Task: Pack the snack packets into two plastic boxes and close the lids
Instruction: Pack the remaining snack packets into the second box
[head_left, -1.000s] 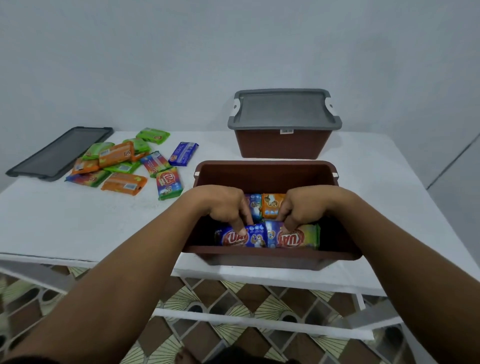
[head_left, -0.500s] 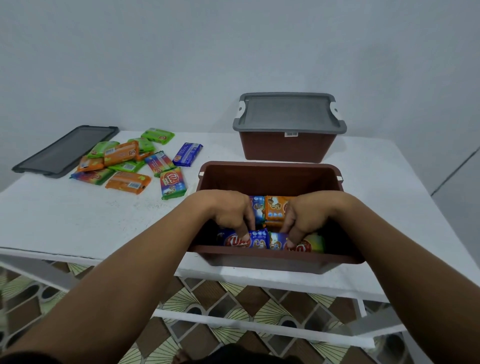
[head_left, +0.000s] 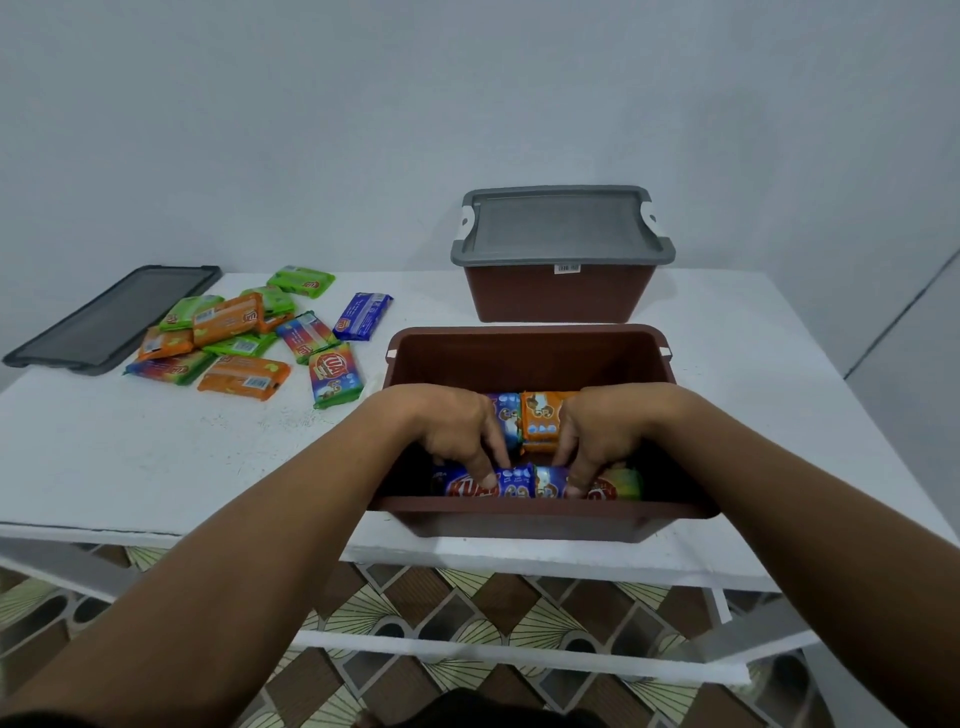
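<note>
**Asker:** Where does everything stand, from your left?

**Me:** At the far left of the table (head_left: 156, 467) lies the loose grey lid (head_left: 111, 317). Just beside it is the pile of snack packets (head_left: 234, 338), not yet packed. The open box (head_left: 524, 353) sits in front of me at the table's near edge, and both my hands are down inside it.

**Asker:** What are the hands doing?

**Me:** They're close together but not touching. My left hand (head_left: 452, 431) has its fingertips on the blue packet (head_left: 511, 480) in the near row. My right hand (head_left: 608, 431) has its fingertips on the rainbow packet (head_left: 621, 483) just beside the blue one. The thumbs are hidden, so I can't tell if I'm pinching the packets or only pressing them. An orange packet (head_left: 540, 421) stands in the row behind, between my hands.

**Asker:** How do you seat that row well?

**Me:** I think light, even pressure is best. I'd push both packets down and towards the near wall together, so neither one tips or rides up over the other. I should also keep them end to end. That leaves room on top for the pile and lets the lid sit flat later.

**Asker:** And the other box?

**Me:** The closed box (head_left: 558, 291) stands behind the open one with its lid on.
</note>
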